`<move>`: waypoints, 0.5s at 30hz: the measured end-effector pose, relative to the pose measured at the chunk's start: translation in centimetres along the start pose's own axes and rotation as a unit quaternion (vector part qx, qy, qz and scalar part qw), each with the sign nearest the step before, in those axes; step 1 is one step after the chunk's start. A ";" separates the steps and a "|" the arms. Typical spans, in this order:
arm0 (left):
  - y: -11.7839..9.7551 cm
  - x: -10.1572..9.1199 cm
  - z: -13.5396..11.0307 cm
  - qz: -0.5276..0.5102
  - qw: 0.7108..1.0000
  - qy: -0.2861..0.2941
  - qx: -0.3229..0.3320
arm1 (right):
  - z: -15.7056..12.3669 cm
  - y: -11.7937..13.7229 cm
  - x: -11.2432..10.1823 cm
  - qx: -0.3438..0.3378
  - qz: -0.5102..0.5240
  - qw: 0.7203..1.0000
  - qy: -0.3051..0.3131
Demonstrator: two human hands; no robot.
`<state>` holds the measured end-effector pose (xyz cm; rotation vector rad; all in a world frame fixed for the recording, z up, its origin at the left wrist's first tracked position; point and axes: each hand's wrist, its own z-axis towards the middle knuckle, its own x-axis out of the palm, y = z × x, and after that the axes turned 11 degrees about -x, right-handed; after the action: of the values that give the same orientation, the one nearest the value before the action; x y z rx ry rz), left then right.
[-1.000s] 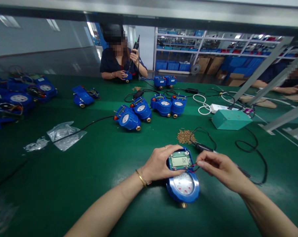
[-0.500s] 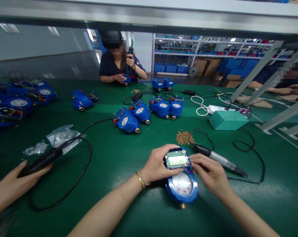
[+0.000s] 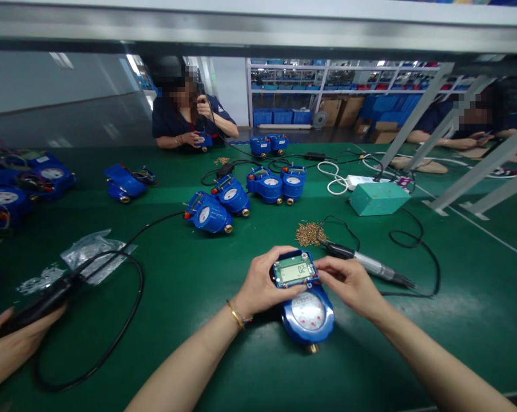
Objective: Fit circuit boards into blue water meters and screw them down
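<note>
A blue water meter [image 3: 309,312] with a round dial and a brass fitting stands on the table before me. Its rectangular display board [image 3: 295,271], lit with digits reading about 0.2, faces up in the blue housing. My left hand [image 3: 265,280] grips that housing from the left, thumb along its lower edge. At the right edge of the board, the fingertips of my right hand [image 3: 346,283] are pinched together against the meter; any wire between them is hidden. An electric screwdriver [image 3: 372,268] lies to the right, close to a heap of small brass screws [image 3: 310,234].
Several blue meters [image 3: 209,213] stand further back, with more piled at far left. A co-worker's hand [image 3: 24,337] holds a black corded tool [image 3: 39,303] beside a plastic bag [image 3: 95,254]. A green box [image 3: 378,198] and cables lie right. Another person [image 3: 185,117] works opposite.
The view has shifted, so most things sit further left. The display, blank before, now shows digits and is tilted differently. Both my hands stay at the meter.
</note>
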<state>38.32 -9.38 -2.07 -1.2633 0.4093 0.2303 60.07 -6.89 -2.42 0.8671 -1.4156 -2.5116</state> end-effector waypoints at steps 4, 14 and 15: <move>0.0 0.1 -0.1 0.006 1.000 0.001 -0.008 | -0.8 -0.2 0.1 -0.055 -0.043 0.997 -0.018; 0.5 0.6 0.1 -0.027 0.998 0.005 -0.048 | -0.1 -1.1 0.6 -0.150 -0.092 0.984 -0.039; 0.6 0.5 0.2 -0.032 0.998 0.005 -0.053 | 0.2 -1.1 0.5 -0.152 -0.092 0.983 -0.037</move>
<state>38.61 -9.04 -2.79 -1.3811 0.3684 0.1925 59.73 -6.33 -3.51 0.8879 -0.9670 -2.8239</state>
